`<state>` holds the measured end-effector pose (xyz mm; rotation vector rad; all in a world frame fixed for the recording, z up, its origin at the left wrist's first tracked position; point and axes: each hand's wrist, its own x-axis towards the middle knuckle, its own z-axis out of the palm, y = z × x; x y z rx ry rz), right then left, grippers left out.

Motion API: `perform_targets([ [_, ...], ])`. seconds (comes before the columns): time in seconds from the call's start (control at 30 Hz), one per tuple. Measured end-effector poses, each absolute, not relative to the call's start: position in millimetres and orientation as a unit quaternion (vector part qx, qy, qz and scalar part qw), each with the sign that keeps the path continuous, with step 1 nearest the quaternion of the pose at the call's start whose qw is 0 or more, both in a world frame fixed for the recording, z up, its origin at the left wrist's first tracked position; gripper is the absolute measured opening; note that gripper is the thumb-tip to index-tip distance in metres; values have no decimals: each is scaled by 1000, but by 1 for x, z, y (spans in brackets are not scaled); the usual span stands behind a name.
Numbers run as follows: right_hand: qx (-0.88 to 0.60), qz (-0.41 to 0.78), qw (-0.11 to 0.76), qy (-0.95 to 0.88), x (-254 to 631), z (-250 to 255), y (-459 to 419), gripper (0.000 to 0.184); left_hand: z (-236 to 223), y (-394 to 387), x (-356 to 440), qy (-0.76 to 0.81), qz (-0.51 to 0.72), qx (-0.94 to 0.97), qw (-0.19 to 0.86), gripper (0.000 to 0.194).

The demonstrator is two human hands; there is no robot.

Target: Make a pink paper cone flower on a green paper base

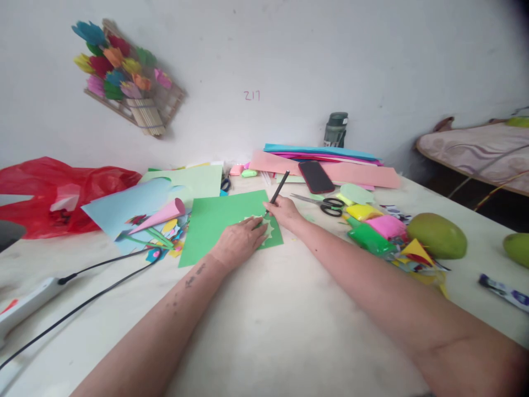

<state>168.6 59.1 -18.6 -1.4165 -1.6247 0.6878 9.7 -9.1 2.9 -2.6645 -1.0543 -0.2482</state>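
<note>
My left hand (243, 237) lies flat with its fingers stretched out over a pale paper cutout (268, 232) with a jagged edge, partly hidden beneath it. Under both is a sheet of green paper (206, 231) on the table. My right hand (285, 211) pinches a slim black pen (281, 187), held tilted, its lower end at the cutout's edge near the sheet's right side. Whether the tip touches the paper is too small to tell.
Black-handled scissors (330, 207) and a phone (316, 176) lie beyond my right hand. Clay packets (374, 237) and a green mango (437, 235) sit to the right. Leftward are a pink paper cone (165, 212), a red plastic bag (66, 193) and a power strip (31, 306) with cables.
</note>
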Motion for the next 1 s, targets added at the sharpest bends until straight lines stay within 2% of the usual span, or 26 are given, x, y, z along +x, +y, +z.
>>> perform_targets([
  [0.27, -572, 241, 417, -664, 170, -17, 59, 16, 2, -9, 9, -363, -89, -919, 129, 37],
  [1.0, -578, 249, 410, -660, 175, -11, 55, 12, 1, -8, 8, -364, -95, -916, 137, 35],
])
